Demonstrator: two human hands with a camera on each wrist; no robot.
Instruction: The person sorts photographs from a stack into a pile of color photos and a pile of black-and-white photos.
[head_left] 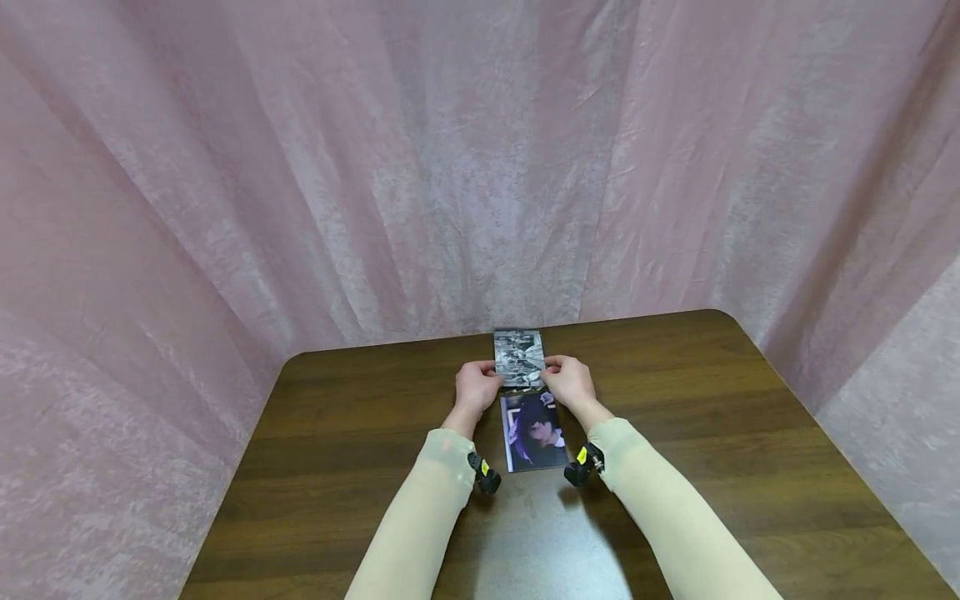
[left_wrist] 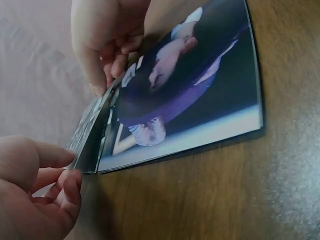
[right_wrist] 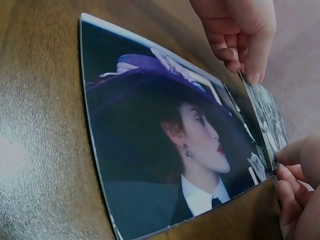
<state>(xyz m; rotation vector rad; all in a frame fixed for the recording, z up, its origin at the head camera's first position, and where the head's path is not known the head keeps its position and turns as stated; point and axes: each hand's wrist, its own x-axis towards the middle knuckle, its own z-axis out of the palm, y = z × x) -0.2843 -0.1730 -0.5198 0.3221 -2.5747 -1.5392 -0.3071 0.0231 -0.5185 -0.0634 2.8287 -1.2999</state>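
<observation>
A small black-and-white photo [head_left: 519, 357] is pinched at its side edges by both hands near the table's far edge. My left hand [head_left: 477, 388] grips its left side between thumb and fingers; my right hand [head_left: 570, 383] does likewise on the right. In the left wrist view the black-and-white photo [left_wrist: 89, 124] is tilted, its near edge raised. Just in front of it, a colour photo [right_wrist: 135, 150] of a person in a wide purple hat lies flat on the table. A dark strip shows between the two photos; I cannot tell what it belongs to.
The brown wooden table [head_left: 360, 467] has rounded far corners. Pink velvet curtains [head_left: 480, 167] hang close behind it and along both sides. Black wrist cameras [head_left: 577, 472] sit beside the colour photo's near corners. Light glares off the tabletop nearer the body.
</observation>
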